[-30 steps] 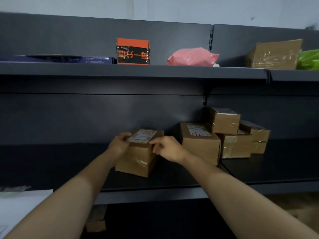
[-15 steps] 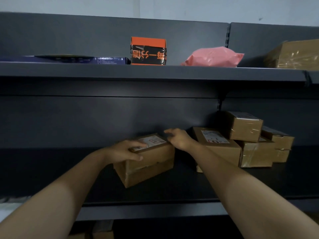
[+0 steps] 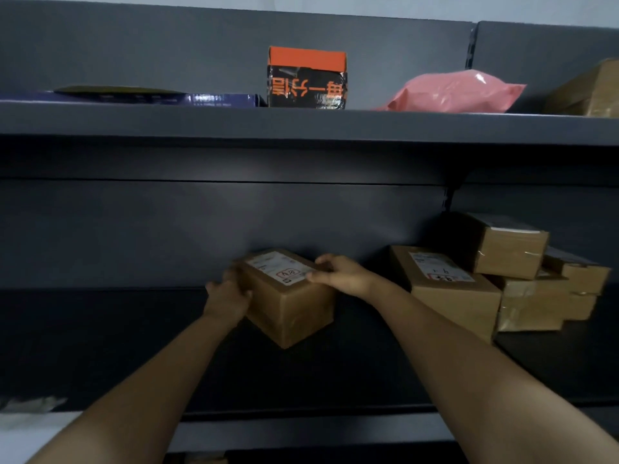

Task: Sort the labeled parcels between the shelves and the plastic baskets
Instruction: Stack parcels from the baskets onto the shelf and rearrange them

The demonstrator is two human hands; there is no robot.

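Head view. My two hands hold one cardboard parcel [image 3: 288, 296] just below the middle of the frame, over the lower shelf [image 3: 134, 346], one corner turned toward me and its white label facing up. I cannot tell whether its base touches the shelf.

My left hand [image 3: 227, 298], at the parcel's 9 o'clock, grips the left face with curled fingers. My right hand [image 3: 341, 274], at its 2 o'clock, clasps the top right edge, thumb lying on the label.

At 3 o'clock, apart from the parcel, stands a second labeled box [image 3: 449, 289], touching a stack of taped boxes [image 3: 522, 262].

At 12 o'clock, the upper shelf [image 3: 301, 123] bears an orange-and-black box [image 3: 306, 78]; a pink mailer bag [image 3: 452, 92] lies at its 3 o'clock and a flat blue box [image 3: 150, 98] at its 9 o'clock.
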